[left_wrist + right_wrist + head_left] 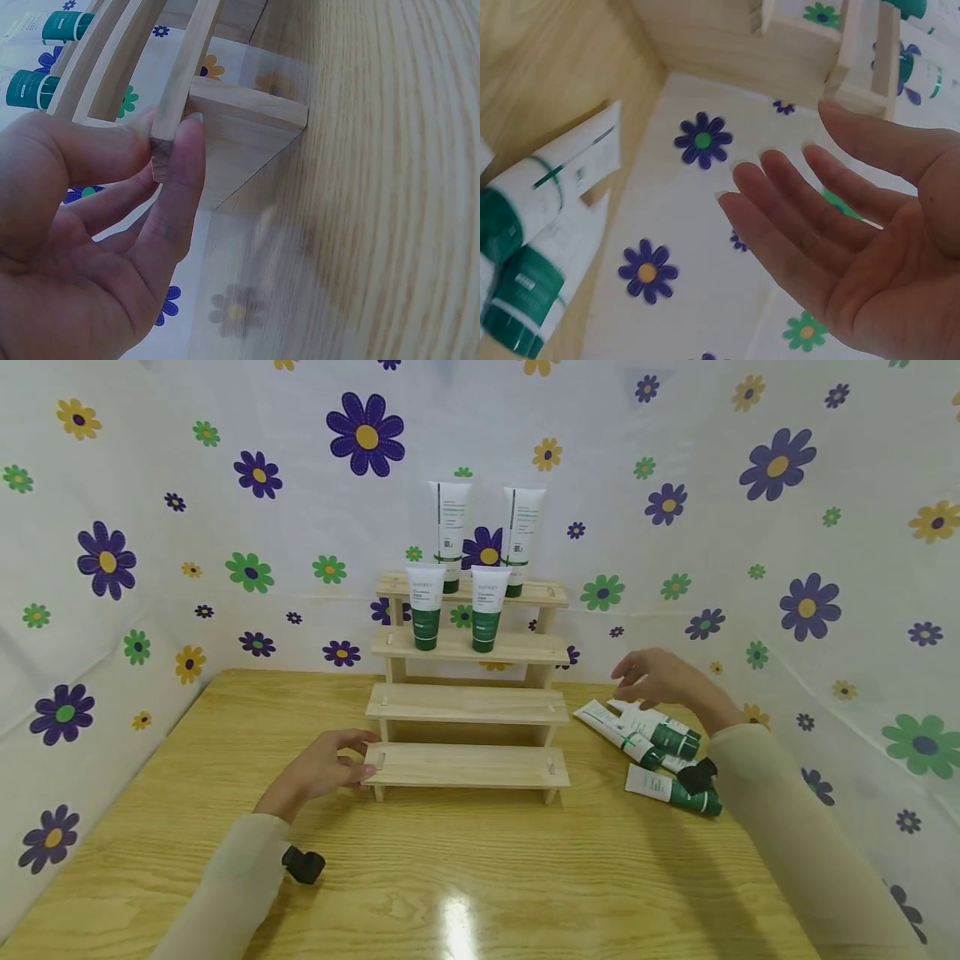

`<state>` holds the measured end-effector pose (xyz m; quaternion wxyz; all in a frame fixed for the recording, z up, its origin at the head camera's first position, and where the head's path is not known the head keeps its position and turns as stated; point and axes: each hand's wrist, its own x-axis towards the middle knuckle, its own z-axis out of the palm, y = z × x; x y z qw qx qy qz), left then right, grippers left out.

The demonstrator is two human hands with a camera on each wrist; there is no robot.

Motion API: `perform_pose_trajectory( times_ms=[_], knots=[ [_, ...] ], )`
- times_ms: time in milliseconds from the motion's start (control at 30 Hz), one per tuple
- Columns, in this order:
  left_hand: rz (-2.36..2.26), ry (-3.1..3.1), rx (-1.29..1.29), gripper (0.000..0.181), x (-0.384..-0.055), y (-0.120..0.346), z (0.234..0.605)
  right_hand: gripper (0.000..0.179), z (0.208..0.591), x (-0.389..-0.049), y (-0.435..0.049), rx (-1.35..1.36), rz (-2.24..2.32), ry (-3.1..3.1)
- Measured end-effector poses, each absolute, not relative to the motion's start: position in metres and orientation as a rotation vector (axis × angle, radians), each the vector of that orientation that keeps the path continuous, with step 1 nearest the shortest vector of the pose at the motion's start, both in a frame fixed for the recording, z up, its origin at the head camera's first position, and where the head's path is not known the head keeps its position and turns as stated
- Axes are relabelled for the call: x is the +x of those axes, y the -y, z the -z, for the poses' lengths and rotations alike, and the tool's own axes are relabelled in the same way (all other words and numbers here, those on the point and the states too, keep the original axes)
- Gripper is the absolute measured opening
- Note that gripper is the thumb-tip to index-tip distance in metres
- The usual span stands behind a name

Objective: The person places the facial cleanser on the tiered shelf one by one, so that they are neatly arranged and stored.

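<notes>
My left hand (324, 767) pinches the left end of the lowest step of a wooden tiered stand (468, 767); in the left wrist view thumb and forefinger close on the board's end (171, 124). Above the tubes on the right hovers my right hand (656, 678), its fingers loosely bent around nothing. Two large white tubes (452, 527) (522, 531) with green caps stand upright on the top step. One step lower, two smaller white-and-green tubes (426, 607) (489, 608) also stand on their caps. Several more tubes (618, 732) lie in a loose pile under the right hand.
A wood-grain table (450, 860) carries the stand. Behind and at both sides hangs a white sheet with printed flowers (300, 510). One white-and-green tube (672, 790) lies nearest the front of the pile, partly overlapped by the black wrist camera (697, 776).
</notes>
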<state>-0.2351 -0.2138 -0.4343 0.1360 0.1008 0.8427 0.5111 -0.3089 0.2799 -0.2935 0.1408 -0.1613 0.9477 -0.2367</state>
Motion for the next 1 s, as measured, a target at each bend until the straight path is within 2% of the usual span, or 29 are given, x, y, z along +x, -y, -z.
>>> perform_pose_trajectory(
  times_ms=[600,1000],
  knots=[
    [-1.486,-2.430,0.285,0.055,-0.236,0.215,0.436,0.042,0.333,-0.296,-0.337,-0.267,0.394,-2.462],
    [-1.475,-2.437,0.267,0.053,-0.238,0.215,0.437,0.027,0.357,-0.284,-0.352,-0.156,0.296,-2.485]
  ],
)
